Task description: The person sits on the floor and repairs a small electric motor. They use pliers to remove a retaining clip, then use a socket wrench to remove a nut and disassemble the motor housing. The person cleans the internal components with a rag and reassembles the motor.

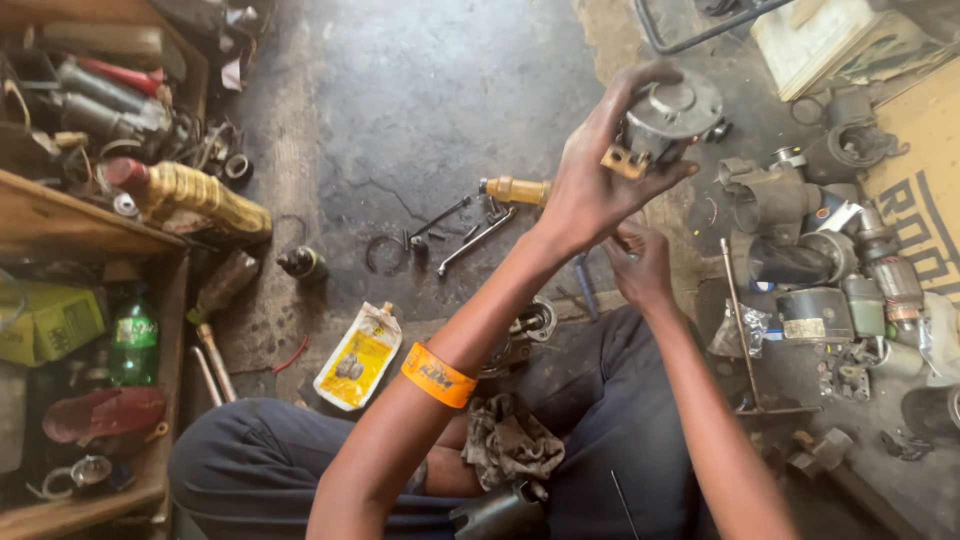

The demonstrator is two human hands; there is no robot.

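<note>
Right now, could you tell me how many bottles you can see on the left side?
2: a green bottle upright in the wooden crate, and an amber bottle lying on the shelf edge above. Clutter may hide others.

yellow-white flat pouch (358, 357) lay near-centre floor | green-labelled bottle (133, 345) stood left shelf | lettered cardboard (925, 200) lay far right

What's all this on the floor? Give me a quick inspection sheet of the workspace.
Surface: dark stained concrete floor.
Job's things: round grey metal part with a brass tab, held up.
Clutter: spanner, yellow packet, rag, motor parts, amber bottle.
Hands: left hand grips the metal part; right hand sits below it, holding nothing seen.
Cables: thin wires among the shelf parts.
Surroundings: wooden shelf, green bottle.
</note>
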